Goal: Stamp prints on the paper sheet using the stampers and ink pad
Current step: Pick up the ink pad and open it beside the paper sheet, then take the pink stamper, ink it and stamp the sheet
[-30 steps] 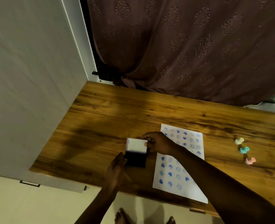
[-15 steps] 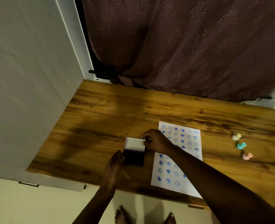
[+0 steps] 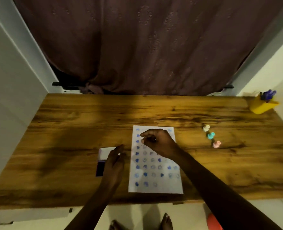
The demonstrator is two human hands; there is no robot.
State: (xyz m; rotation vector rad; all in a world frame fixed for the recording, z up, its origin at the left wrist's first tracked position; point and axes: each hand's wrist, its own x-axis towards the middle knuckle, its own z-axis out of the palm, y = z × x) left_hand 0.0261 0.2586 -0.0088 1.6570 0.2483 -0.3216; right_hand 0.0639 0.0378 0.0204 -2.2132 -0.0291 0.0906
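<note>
A white paper sheet (image 3: 155,178) with rows of blue prints lies near the table's front edge. My right hand (image 3: 157,142) hovers over its upper part, fingers curled together; I see nothing in them. Left of the sheet sits the ink pad (image 3: 99,169) with its white lid (image 3: 106,151) raised. My left hand (image 3: 114,164) lies over the pad's right side, fingertips on the lid. Three small stampers stand to the right of the sheet: a white one (image 3: 206,127), a teal one (image 3: 210,135) and a pink one (image 3: 216,144).
The wooden table (image 3: 71,130) ends at a curtain (image 3: 145,47) at the back and a white wall (image 3: 8,97) on the left. A yellow pen holder (image 3: 262,105) stands at the back right corner. My bare feet show below the front edge.
My right hand has left the ink pad's lid and moved right over the top of the sheet. My left hand has slid up onto the pad. The view has swung right.
</note>
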